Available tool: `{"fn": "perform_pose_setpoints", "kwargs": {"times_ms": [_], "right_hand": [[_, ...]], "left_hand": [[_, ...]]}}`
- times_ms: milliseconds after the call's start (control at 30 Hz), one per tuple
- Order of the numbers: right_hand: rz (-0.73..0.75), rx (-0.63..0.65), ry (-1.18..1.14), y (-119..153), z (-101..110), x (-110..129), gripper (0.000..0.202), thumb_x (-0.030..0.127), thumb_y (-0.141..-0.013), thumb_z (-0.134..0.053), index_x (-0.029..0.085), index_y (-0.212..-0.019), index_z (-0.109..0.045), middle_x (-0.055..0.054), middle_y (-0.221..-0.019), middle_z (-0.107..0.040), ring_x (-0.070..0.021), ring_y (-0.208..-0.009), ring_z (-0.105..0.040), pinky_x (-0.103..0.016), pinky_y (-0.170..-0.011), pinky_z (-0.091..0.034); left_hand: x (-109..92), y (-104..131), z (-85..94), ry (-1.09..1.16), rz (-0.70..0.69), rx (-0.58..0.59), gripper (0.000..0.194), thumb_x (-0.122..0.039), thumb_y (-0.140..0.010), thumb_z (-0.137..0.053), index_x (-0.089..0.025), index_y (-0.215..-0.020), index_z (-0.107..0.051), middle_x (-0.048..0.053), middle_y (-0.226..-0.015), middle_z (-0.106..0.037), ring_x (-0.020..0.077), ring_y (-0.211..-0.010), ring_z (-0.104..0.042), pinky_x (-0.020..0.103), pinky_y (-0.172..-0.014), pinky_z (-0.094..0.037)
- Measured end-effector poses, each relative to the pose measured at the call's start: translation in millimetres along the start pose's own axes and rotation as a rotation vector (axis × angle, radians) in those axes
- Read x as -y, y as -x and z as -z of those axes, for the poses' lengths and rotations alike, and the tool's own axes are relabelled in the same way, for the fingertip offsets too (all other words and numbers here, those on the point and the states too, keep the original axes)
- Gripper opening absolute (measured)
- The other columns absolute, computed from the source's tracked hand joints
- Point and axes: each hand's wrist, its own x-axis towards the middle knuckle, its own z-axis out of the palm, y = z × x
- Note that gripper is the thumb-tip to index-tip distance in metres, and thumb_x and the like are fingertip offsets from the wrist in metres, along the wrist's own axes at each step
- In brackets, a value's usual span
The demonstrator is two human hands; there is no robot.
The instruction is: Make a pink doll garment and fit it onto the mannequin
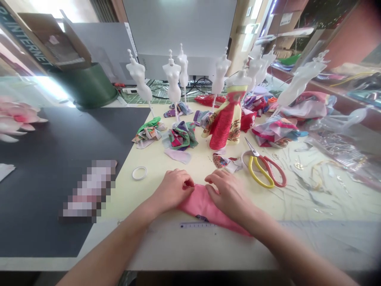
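Observation:
A piece of pink fabric (205, 202) with a small dark pattern lies on the pale table near its front edge. My left hand (174, 187) pinches the fabric's upper left corner between thumb and fingers. Over the fabric's right part rests my right hand (224, 192), its thumb and fingers apart and its palm low over the cloth. A ruler (198, 225) shows partly below the fabric. To the right of my right hand lie scissors (264, 169) with yellow and red handles, blades pointing up and left. A white tape ring (139, 172) lies left of my left hand.
Several white mannequins (172, 79) stand at the back, one in a red and cream dress (226, 119). Crumpled fabric scraps (183, 135) surround their bases. A dark mat (104, 131) covers the left side, bearing a pixelated object (89, 190). Threads and plastic bags (351, 139) lie right.

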Motion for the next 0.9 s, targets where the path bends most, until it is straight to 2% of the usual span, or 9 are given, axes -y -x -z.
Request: {"fn": "perform_pose_setpoints", "kwargs": {"times_ms": [167, 267, 500, 567, 733, 900], "right_hand": [[0.016, -0.017, -0.125, -0.3, -9.2, -4.0, 0.021, 0.007, -0.079, -0.051, 0.017, -0.092, -0.064, -0.006, -0.088, -0.062, -0.0185, -0.084, -0.055, -0.032, -0.076, -0.044], [0.0, 0.025, -0.167, -0.2, -12.2, -3.7, 0.022, 0.006, -0.079, -0.05, 0.016, -0.092, -0.064, -0.005, -0.088, -0.062, -0.0175, -0.084, -0.055, -0.031, -0.077, -0.045], [-0.036, 0.086, -0.166, -3.9, -15.7, -3.6, 0.017, 0.01, -0.081, -0.051, 0.017, -0.09, -0.064, -0.005, -0.086, -0.063, -0.018, -0.083, -0.056, -0.031, -0.077, -0.044], [-0.04, 0.088, -0.174, -3.9, -16.8, -4.9, 0.017, 0.01, -0.081, -0.052, 0.017, -0.09, -0.064, -0.005, -0.086, -0.063, -0.0179, -0.084, -0.056, -0.032, -0.077, -0.044], [-0.054, 0.065, -0.207, -1.7, -19.0, -7.7, 0.018, 0.008, -0.08, -0.051, 0.018, -0.09, -0.063, -0.005, -0.087, -0.062, -0.0178, -0.083, -0.055, -0.033, -0.077, -0.044], [-0.014, 0.003, -0.287, -1.0, -20.9, -9.7, 0.032, 0.001, -0.074, -0.05, 0.019, -0.097, -0.063, -0.005, -0.095, -0.061, -0.0181, -0.09, -0.054, -0.034, -0.083, -0.044]], "left_hand": [[1.8, 0.2, -2.3, 0.071, 0.009, -0.016, 0.015, -0.014, -0.076, -0.053, -0.019, -0.065, -0.061, -0.001, -0.073, -0.065, 0.0159, -0.076, -0.056, 0.03, -0.075, -0.039], [1.9, 1.0, -2.3, 0.086, 0.004, -0.016, 0.015, -0.012, -0.075, -0.052, -0.019, -0.065, -0.059, -0.002, -0.073, -0.065, 0.0152, -0.076, -0.056, 0.03, -0.077, -0.039], [2.4, 3.7, -7.0, -0.061, 0.071, -0.088, 0.007, -0.022, -0.077, -0.056, -0.019, -0.071, -0.059, -0.001, -0.07, -0.063, 0.0184, -0.077, -0.055, 0.038, -0.079, -0.035], [2.6, 4.0, -8.4, -0.082, 0.058, -0.069, 0.008, -0.021, -0.076, -0.056, -0.019, -0.069, -0.059, -0.001, -0.071, -0.063, 0.019, -0.078, -0.054, 0.038, -0.078, -0.035], [1.7, 3.8, -9.0, -0.057, 0.027, -0.034, 0.014, -0.015, -0.077, -0.054, -0.02, -0.067, -0.062, -0.001, -0.074, -0.065, 0.0183, -0.08, -0.055, 0.038, -0.081, -0.035], [-0.3, 4.4, -6.8, -0.01, 0.001, -0.038, 0.014, -0.013, -0.078, -0.054, -0.02, -0.071, -0.064, -0.002, -0.076, -0.065, 0.0167, -0.082, -0.055, 0.038, -0.084, -0.034]]}}
